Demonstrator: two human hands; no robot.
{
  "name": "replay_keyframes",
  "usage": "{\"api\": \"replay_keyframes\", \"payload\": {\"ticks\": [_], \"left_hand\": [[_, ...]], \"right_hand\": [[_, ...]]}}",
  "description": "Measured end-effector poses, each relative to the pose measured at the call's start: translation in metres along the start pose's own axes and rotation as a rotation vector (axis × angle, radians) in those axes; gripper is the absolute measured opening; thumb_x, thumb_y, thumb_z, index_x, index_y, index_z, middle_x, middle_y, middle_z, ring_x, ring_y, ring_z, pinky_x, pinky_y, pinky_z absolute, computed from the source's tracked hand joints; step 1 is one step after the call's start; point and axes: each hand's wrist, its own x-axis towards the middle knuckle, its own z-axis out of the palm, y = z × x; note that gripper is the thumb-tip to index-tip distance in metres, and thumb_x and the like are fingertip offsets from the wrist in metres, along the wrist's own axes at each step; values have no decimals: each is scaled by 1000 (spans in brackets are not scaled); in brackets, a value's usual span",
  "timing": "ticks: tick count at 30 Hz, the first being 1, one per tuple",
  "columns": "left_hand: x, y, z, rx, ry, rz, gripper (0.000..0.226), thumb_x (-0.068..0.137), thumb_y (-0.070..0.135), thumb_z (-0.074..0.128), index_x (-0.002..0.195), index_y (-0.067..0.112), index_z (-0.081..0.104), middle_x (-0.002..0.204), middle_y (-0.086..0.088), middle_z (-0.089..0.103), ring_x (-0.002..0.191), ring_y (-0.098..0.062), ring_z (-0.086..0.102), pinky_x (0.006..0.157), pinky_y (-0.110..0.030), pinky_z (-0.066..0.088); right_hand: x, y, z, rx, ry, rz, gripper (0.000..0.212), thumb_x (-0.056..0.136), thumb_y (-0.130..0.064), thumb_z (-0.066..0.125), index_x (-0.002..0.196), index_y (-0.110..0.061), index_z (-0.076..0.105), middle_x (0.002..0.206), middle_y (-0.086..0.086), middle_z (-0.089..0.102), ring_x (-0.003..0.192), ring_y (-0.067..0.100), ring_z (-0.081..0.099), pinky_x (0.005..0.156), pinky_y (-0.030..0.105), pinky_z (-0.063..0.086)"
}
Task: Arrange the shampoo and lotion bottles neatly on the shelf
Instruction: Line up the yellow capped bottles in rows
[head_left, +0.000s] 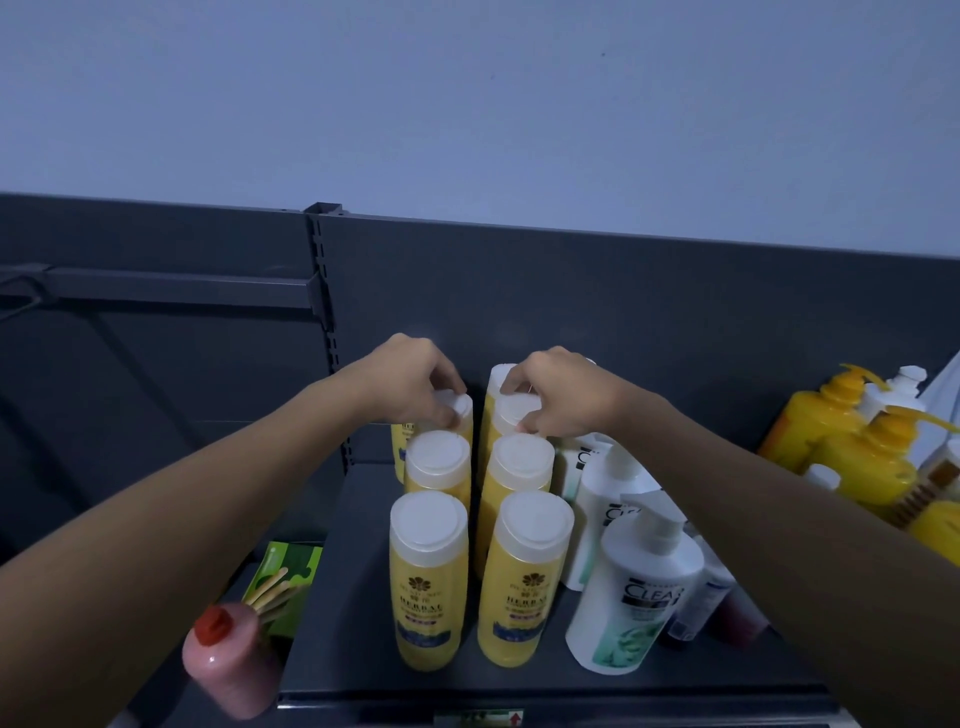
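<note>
Several yellow herbal shampoo bottles with white caps stand in two rows on the dark shelf (358, 597); the front pair are the left one (428, 582) and the right one (524, 582). My left hand (410, 379) grips the cap of the rear yellow bottle in the left row (460, 408). My right hand (558, 392) grips the cap of a rear yellow bottle in the right row (511, 410). White Clear pump bottles (634, 582) stand to the right of the rows, partly under my right forearm.
Yellow pump bottles (836, 441) crowd the far right of the shelf. A pink bottle with a red cap (228, 660) and a green packet with wooden sticks (280, 577) sit low on the left. The shelf's dark back panel (623, 301) rises behind the bottles.
</note>
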Motion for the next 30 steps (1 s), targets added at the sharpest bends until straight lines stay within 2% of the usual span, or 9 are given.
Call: {"api": "replay_keyframes", "payload": {"ticks": [8,12,15,18,21,24,30], "left_hand": [[-2,-1,-3,-15,-3,-17,25,78,39,79,103,34,82,89,23,70,92,-1,64,82,-31,59],[-2,1,-3,-11,-23,-14,27,79,35,80,106,34,81,97,21,73,94,-2,64,84,-30,58],[-1,-1,-6,-4,-23,-5,26,86,43,77,110,34,80,102,18,74,99,-4,66,89,-29,57],[4,-12,-15,4,97,-27,23,92,43,72,109,30,79,104,13,74,98,-7,68,91,-31,57],[15,-28,-22,57,180,-80,26,94,29,70,119,24,74,113,6,73,106,-16,67,95,-37,57],[25,-40,-22,100,79,-119,38,93,28,71,131,23,68,123,3,70,111,-18,64,98,-38,56],[43,-50,-15,141,16,-134,47,86,40,78,130,26,68,122,4,71,109,-20,64,97,-40,55]], "right_hand": [[2,1,4,61,11,1,55,86,-25,80,138,-15,63,134,3,66,125,21,60,100,34,51],[3,4,2,61,4,-2,55,86,-26,80,137,-14,63,132,2,67,122,19,60,94,27,49],[4,7,-9,65,-31,0,56,83,-33,83,134,-17,65,124,-2,67,107,14,62,89,27,49],[9,12,-26,94,23,29,44,86,-38,79,126,-23,70,110,-9,69,103,11,65,93,33,55],[18,17,-34,102,125,52,39,89,-34,76,126,-21,71,114,-5,72,104,14,66,95,39,57],[29,18,-30,98,108,62,42,92,-33,73,131,-19,68,120,-2,71,107,16,65,96,37,56],[50,15,-9,175,9,115,49,84,-44,78,126,-20,71,123,-3,71,114,18,65,98,34,54]]}}
